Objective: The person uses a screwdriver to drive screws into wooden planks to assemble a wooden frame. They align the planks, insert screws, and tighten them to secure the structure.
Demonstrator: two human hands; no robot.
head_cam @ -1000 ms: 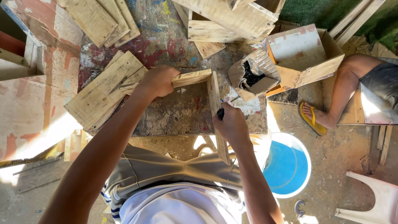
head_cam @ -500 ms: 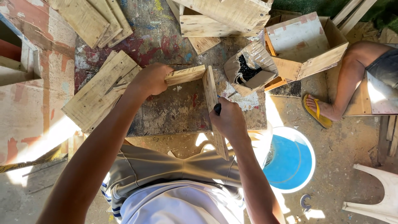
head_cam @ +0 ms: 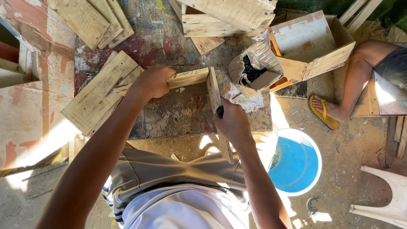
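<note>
My left hand (head_cam: 153,80) grips a short wooden slat (head_cam: 188,78) that lies flat on the paint-stained workbench (head_cam: 169,42). Its right end butts against a longer wooden slat (head_cam: 214,91) standing on edge and running toward me. My right hand (head_cam: 232,123) is closed around a dark-handled tool (head_cam: 220,111) beside that long slat; the tool's head is hidden.
Stacked wooden boards (head_cam: 99,91) lie left of my left hand, more boards (head_cam: 97,19) at the back. A torn cardboard box of small dark nails (head_cam: 252,70) sits at the bench's right. A blue bucket (head_cam: 296,163), another person's leg with a yellow sandal (head_cam: 326,111) and a white plastic chair (head_cam: 386,199) are on the right.
The view shifted slightly; both hands keep their hold on the slat and the tool, with my right hand a little lower along the long slat.
</note>
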